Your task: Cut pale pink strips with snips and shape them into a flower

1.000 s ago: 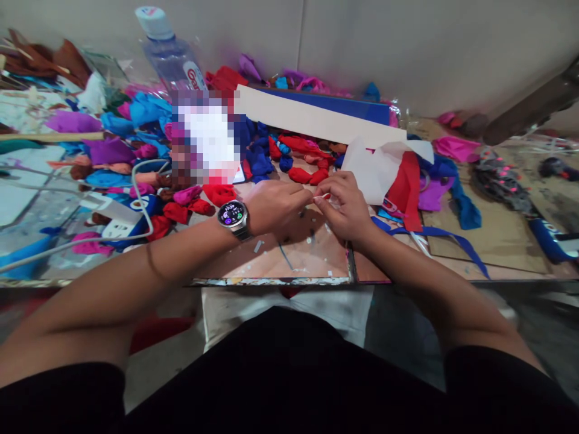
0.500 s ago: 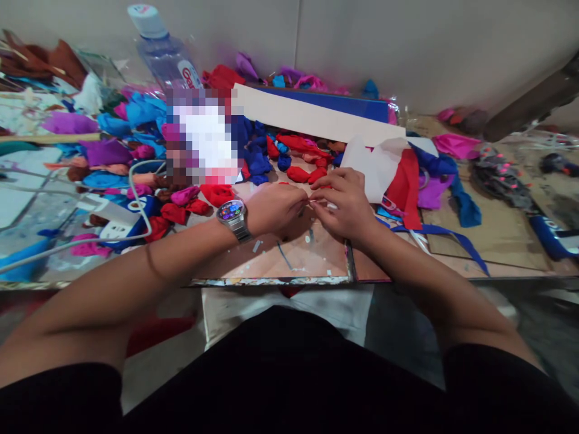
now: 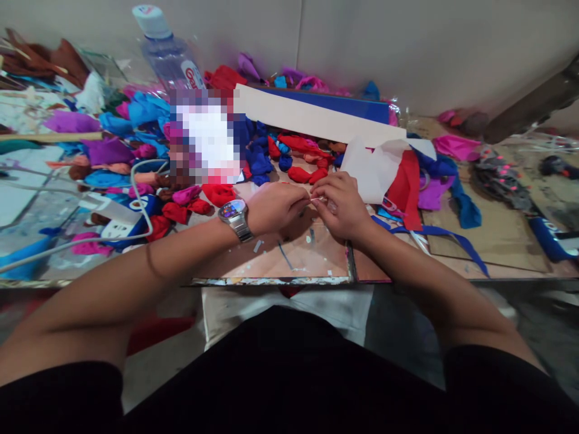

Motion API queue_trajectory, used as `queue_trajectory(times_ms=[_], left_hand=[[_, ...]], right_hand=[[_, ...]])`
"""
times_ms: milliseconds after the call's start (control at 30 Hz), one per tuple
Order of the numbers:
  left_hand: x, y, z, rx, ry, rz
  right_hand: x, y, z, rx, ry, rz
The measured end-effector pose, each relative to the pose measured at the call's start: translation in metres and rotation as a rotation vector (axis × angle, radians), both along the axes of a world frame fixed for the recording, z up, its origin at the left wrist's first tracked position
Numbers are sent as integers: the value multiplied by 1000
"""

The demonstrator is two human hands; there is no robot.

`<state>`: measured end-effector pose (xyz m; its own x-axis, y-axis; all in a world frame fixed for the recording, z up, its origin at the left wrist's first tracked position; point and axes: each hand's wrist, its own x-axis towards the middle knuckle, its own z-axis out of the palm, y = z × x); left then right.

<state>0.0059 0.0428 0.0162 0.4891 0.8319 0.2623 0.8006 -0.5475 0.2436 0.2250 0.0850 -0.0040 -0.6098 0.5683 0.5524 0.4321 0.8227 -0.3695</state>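
Over the wooden tabletop (image 3: 312, 253), my left hand (image 3: 278, 208) and my right hand (image 3: 341, 205) meet fingertip to fingertip. Both are closed in a pinch on a thin pale strip (image 3: 319, 199), of which only a little shows; its kind is too small to make out. A watch (image 3: 233, 211) is on my left wrist. Just beyond the fingertips lie twisted red cloth pieces (image 3: 301, 175). A translucent white sheet (image 3: 366, 172) and a flat red strip (image 3: 404, 190) lie behind and right of my right hand.
Crumpled coloured cloth bits (image 3: 149, 111) cover the left side. A clear bottle (image 3: 167, 57) stands at the back, near a long cream strip (image 3: 312, 114). A white cable (image 3: 149, 199) crosses a power strip (image 3: 122, 226). On the right lies a cardboard sheet (image 3: 493, 241).
My right fingers have drawn in slightly closer to the left fingertips and curl more around the pale strip. The view has shifted a little; the things on the table stay in place.
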Motion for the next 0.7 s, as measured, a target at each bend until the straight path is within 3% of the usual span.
queue_trajectory(times_ms=[700], left_hand=[[-1,-1,1,-78,-95,37]], right_hand=[[4,1,5,-47,-42,-9]])
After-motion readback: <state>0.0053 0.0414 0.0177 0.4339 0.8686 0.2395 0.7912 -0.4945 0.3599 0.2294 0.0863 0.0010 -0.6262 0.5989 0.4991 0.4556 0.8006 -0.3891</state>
